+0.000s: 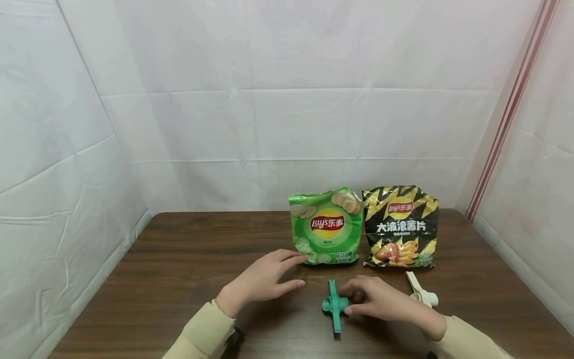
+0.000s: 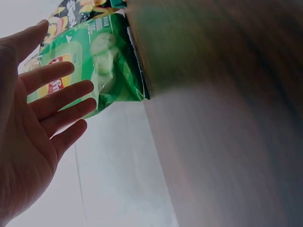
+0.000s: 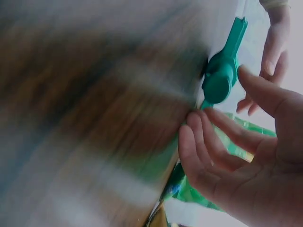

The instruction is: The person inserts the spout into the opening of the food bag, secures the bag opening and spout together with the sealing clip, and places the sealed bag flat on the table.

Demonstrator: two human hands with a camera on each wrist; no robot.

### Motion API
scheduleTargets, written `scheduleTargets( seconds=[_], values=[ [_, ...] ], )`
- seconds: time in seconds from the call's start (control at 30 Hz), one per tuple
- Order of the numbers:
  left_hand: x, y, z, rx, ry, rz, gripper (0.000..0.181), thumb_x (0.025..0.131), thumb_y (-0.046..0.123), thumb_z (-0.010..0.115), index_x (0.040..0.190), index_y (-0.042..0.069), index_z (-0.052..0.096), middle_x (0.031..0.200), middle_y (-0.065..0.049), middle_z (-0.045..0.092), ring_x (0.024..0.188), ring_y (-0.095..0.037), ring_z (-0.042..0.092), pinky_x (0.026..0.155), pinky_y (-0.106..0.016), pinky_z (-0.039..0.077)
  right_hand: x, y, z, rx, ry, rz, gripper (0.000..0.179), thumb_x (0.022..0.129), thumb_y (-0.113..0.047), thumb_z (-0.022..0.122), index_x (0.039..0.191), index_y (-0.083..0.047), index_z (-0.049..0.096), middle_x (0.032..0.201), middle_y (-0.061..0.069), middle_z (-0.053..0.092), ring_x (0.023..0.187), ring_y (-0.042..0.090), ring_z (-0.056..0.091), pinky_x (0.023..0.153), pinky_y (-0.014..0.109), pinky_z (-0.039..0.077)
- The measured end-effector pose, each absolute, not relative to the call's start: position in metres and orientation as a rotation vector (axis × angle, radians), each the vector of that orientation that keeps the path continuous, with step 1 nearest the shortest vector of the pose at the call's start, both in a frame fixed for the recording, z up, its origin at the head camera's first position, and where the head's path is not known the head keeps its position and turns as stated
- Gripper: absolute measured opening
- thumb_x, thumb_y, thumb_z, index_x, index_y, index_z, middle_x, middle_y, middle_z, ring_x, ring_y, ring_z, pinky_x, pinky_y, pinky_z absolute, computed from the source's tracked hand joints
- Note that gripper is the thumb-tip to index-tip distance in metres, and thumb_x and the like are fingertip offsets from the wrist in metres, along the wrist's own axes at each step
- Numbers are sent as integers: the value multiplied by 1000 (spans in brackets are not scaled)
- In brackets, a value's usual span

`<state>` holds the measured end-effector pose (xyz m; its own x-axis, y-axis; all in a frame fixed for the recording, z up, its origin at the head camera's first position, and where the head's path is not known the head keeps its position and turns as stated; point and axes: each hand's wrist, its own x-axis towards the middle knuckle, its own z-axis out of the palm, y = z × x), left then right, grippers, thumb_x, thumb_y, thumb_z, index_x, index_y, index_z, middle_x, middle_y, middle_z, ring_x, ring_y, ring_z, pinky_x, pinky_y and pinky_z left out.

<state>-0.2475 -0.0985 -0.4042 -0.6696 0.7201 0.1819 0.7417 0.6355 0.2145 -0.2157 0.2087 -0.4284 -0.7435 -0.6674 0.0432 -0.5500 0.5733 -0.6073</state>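
Clip [image 1: 335, 305] was green; left hand [image 1: 262, 279] spread, right hand [image 1: 378, 298] parted around spout [image 1: 343, 304]. Green bag [image 1: 326, 242], black bag [image 1: 401, 239] read "Lay's乐事".

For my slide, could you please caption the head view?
Left hand near green Lay's chip bag, right hand at teal bag clip, black Lay's chip bag and white clip beyond.

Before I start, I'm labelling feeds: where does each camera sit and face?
Head: on the head, facing forward-down at left hand, right hand, sleeves.
Left wrist: at that wrist, facing left hand and green chip bag.
Right wrist: at that wrist, facing right hand and green clip, left hand beyond.
Wrist views share the green chip bag.
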Motion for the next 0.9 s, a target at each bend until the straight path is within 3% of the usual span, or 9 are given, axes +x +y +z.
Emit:
scheduleTargets(
  seconds=[0.4, 0.9],
  values=[
    [-249, -94, -404, -1256, -2765, -394, 61, 94, 61, 38, 142, 24, 45, 137, -2, 51, 127, -18, 48, 103, -39, 41, -217, 199, -431, -931, 2631, -837, 31, 83, -39, 71, 105, -18, 66, 100, -3, 54, 87, 9, 58, 73, 24, 49],
    [-247, -96, -404, -1266, -2739, -386, 59, 95, 59, 40, 142, 23, 45, 135, -2, 53, 124, -18, 50, 102, -39, 42, -220, 199, -434, -818, 2408, -1060, 26, 81, -23, 76, 101, -13, 63, 95, 2, 67, 84, 8, 64, 72, 23, 52]
  ],
)
